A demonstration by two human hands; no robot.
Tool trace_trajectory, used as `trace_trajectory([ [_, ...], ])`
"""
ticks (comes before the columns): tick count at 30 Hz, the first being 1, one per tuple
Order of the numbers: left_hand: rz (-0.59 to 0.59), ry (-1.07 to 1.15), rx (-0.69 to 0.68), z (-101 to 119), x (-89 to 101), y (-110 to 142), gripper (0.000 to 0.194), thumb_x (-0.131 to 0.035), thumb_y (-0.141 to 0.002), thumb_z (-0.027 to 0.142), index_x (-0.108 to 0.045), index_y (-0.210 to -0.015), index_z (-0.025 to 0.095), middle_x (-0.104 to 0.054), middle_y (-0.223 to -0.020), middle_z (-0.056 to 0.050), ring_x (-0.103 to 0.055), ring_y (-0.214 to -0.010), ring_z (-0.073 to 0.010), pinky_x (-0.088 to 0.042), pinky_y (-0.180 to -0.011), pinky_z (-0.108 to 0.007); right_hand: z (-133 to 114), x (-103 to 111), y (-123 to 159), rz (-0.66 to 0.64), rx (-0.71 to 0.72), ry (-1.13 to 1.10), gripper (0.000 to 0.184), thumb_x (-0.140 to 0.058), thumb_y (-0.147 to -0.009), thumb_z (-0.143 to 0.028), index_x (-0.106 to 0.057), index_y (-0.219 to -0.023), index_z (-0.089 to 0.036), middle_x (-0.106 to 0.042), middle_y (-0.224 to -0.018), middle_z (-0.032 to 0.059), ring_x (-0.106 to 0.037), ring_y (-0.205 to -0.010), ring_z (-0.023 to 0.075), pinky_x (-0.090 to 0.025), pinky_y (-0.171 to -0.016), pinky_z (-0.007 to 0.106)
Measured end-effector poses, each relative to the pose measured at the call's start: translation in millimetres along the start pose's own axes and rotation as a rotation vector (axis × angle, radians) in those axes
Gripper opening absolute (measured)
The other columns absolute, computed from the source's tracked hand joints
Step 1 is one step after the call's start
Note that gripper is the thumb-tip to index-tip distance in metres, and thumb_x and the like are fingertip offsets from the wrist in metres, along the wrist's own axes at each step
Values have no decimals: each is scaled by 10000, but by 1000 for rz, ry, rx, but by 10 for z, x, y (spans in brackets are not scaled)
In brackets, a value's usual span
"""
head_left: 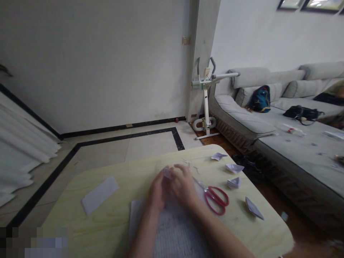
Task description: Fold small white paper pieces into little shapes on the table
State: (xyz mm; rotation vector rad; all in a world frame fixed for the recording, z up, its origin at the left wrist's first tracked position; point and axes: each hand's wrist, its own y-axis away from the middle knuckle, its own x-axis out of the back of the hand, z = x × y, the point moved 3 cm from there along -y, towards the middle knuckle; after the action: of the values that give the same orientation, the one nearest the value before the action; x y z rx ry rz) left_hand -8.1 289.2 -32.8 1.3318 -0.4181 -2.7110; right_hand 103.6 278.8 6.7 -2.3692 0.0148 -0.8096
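Observation:
A small folded piece of white paper (167, 173) is held between my two hands above the far part of the table. My left hand (158, 188) grips it from the left with curled fingers. From the right, my right hand (183, 182) closes on the same piece, its fingers bent and slightly blurred. Under my forearms lies a sheet of lined paper with writing (180, 229). Red-handled scissors (216, 200) rest just right of my right hand, blades pointing away to the left. Thin paper scraps (196, 170) lie beyond my fingers.
Folded paper boats (234, 168) stand along the right side of the pale wooden table (107, 233). A folded white paper strip (100, 194) lies at the left. Beyond the table are an exercise machine (205, 104) and a grey sofa (303, 143) with bags on it.

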Motion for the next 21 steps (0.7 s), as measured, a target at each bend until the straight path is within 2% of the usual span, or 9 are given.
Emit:
trace_trajectory([
  [3,-81,61,47,5,-80,20,197,-639,-815,225,-680,-985,133,-722,-948,-68,-683,-871,-173,-534,-777,-251,77,-18,9,73,-58,-48,330,-537,-813,-125,-640,-1107,-233,-554,-1145,108,-537,-1049,239,-463,-898,413],
  [7,-79,87,91,-15,-76,11,198,-640,-813,214,-670,-988,125,-716,-922,-66,-678,-815,-158,-529,-730,-240,120,-42,7,114,-86,-108,250,-536,-810,-125,-663,-1005,-217,-568,-1079,103,-561,-979,225,-488,-844,387],
  [21,-145,111,94,-28,-70,12,159,-619,-843,252,-681,-922,129,-693,-867,-38,-656,-798,-140,-513,-818,-257,33,36,-39,105,-112,-244,155,-509,-813,-121,-619,-893,-196,-574,-971,72,-555,-938,203,-459,-844,338],
])
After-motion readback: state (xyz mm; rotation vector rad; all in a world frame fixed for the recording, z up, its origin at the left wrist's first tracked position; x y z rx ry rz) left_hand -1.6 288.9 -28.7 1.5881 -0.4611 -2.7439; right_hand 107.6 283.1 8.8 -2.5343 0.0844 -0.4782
